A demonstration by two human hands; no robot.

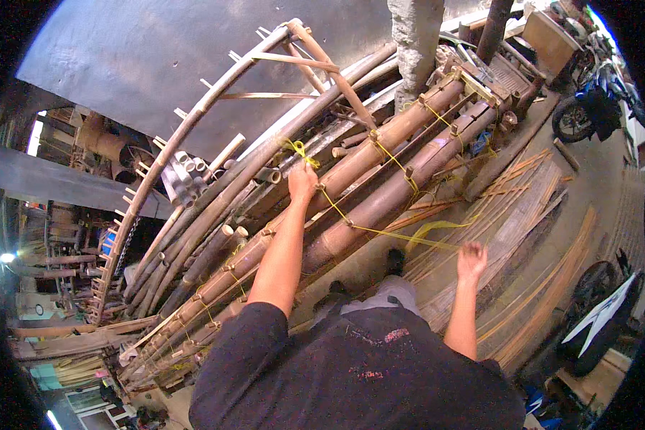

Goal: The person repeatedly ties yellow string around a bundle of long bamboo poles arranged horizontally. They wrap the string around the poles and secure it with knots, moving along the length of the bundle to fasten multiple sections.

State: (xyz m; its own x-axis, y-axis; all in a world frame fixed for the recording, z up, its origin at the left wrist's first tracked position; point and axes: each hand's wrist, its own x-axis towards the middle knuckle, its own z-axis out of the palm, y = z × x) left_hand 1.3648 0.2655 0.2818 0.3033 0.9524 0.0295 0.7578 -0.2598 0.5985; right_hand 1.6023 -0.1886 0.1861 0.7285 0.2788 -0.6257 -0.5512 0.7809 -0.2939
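Two thick bamboo poles [401, 136] run side by side in front of me, with short wooden pegs along them. Yellow cord [387, 153] zigzags between the pegs from pole to pole. My left hand [303, 183], over the far pole, is closed on a looped bunch of yellow cord [296, 147]. To the right, my right hand [471, 259] pinches a length of the same cord, which stretches taut from the near pole. A loose, blurred yellow strand [437, 225] curves beside it.
A curved pegged pole frame [183, 122] rises at left against a grey wall [158, 57], near stacked bamboo and grey pipes [181, 172]. A concrete post [414, 50] stands behind the poles. Thin bamboo strips [545, 287] cover the floor at right, near motorbikes [588, 115].
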